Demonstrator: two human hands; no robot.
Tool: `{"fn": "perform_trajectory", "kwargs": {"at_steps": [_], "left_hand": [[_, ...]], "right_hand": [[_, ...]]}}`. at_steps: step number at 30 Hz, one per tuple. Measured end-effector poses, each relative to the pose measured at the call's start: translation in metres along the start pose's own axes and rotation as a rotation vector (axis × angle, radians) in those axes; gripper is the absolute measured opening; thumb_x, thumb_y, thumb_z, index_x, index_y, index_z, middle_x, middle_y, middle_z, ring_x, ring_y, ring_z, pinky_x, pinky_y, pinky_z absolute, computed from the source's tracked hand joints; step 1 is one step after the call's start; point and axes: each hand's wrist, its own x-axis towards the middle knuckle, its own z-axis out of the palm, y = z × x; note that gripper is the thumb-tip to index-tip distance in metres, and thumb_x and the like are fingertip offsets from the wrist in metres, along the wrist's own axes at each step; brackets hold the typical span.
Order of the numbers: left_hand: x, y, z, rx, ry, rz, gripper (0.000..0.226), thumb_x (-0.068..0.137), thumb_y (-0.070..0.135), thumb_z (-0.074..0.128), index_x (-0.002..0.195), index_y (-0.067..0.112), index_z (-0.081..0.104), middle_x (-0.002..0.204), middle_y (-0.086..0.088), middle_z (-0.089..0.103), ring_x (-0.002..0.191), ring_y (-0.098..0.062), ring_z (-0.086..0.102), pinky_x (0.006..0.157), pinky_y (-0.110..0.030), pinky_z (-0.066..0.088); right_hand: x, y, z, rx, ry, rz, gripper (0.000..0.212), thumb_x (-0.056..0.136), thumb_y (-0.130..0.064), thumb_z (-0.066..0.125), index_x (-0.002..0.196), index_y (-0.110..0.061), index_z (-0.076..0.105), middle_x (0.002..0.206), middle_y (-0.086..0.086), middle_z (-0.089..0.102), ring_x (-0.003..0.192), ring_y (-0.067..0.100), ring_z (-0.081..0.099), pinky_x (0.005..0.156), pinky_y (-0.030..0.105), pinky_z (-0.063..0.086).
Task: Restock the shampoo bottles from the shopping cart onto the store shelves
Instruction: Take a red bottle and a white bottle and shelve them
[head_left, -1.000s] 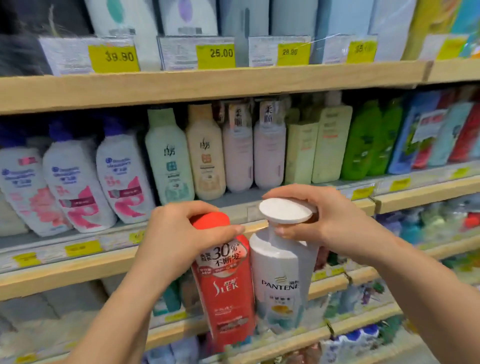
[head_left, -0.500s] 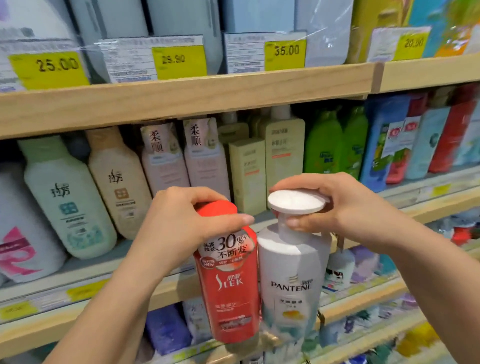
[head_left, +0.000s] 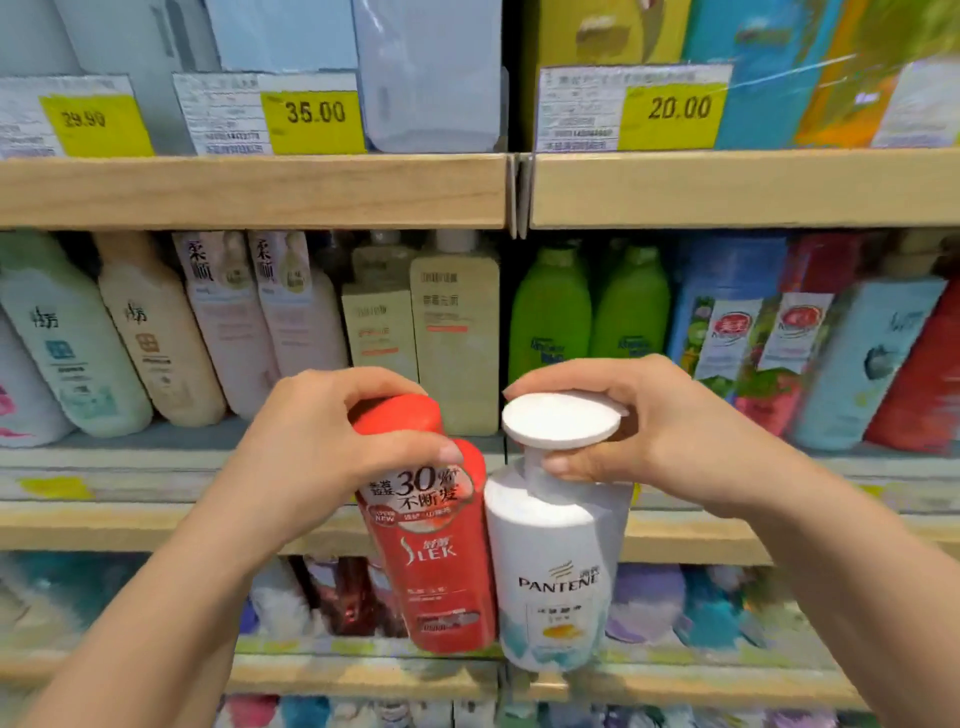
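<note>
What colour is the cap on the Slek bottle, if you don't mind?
Red, matching the Slek bottle; clearest in the head view.

Retail shop, toiletries aisle. Light wooden shelf boards (head_left: 249, 189) run in tiers, packed with rows of plastic shampoo bottles: pale mint and cream ones (head_left: 156, 332), bright green ones (head_left: 550, 306). Yellow price tags (head_left: 314, 122) reading 35.00 and 20.00 sit on the shelf edges.
</note>
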Motion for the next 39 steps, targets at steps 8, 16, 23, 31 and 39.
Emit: {"fn": "perform_trajectory", "kwargs": {"at_steps": [8, 16, 23, 31, 39], "left_hand": [[-0.012, 0.052, 0.032, 0.061, -0.026, 0.092, 0.048, 0.023, 0.06, 0.071, 0.063, 0.034, 0.063, 0.085, 0.035, 0.057, 0.083, 0.009, 0.056, 0.058, -0.005, 0.043], [-0.032, 0.087, 0.063, 0.045, -0.13, 0.198, 0.04, 0.034, 0.054, 0.074, 0.069, 0.036, 0.064, 0.089, 0.036, 0.055, 0.085, 0.009, 0.055, 0.061, -0.007, 0.045], [-0.041, 0.133, 0.106, 0.0, -0.15, 0.233, 0.044, 0.033, 0.063, 0.054, 0.065, 0.034, 0.06, 0.07, 0.019, 0.066, 0.074, 0.009, 0.058, 0.056, -0.004, 0.042], [-0.034, 0.218, 0.183, 0.074, -0.013, 0.399, 0.04, 0.037, 0.059, 0.076, 0.062, 0.039, 0.053, 0.075, 0.04, 0.058, 0.068, 0.018, 0.054, 0.058, 0.001, 0.039], [-0.008, 0.314, 0.247, 0.09, 0.157, 0.522, 0.03, 0.051, 0.063, 0.05, 0.069, 0.04, 0.052, 0.072, 0.019, 0.058, 0.068, 0.016, 0.053, 0.058, 0.0, 0.04]], "right_hand": [[-0.048, 0.001, -0.039, 0.04, -0.022, -0.022, 0.045, 0.069, 0.006, 0.07, 0.083, -0.036, 0.06, 0.073, -0.035, 0.064, 0.076, -0.017, 0.058, 0.066, 0.001, 0.044], [-0.111, -0.006, -0.062, -0.045, 0.071, 0.008, 0.046, 0.07, 0.0, 0.072, 0.084, -0.042, 0.058, 0.08, -0.039, 0.063, 0.085, -0.017, 0.057, 0.072, 0.002, 0.043], [-0.164, -0.003, -0.102, -0.043, 0.15, 0.051, 0.041, 0.068, -0.001, 0.073, 0.081, -0.038, 0.062, 0.082, -0.023, 0.068, 0.082, -0.007, 0.06, 0.073, 0.012, 0.047], [-0.217, 0.021, -0.203, -0.06, 0.151, -0.073, 0.045, 0.067, 0.003, 0.073, 0.082, -0.039, 0.062, 0.078, -0.03, 0.067, 0.078, -0.01, 0.06, 0.068, 0.01, 0.048], [-0.255, 0.02, -0.327, -0.281, 0.108, -0.265, 0.038, 0.059, -0.02, 0.069, 0.085, -0.044, 0.057, 0.086, -0.038, 0.063, 0.085, -0.018, 0.056, 0.074, 0.002, 0.043]]}}
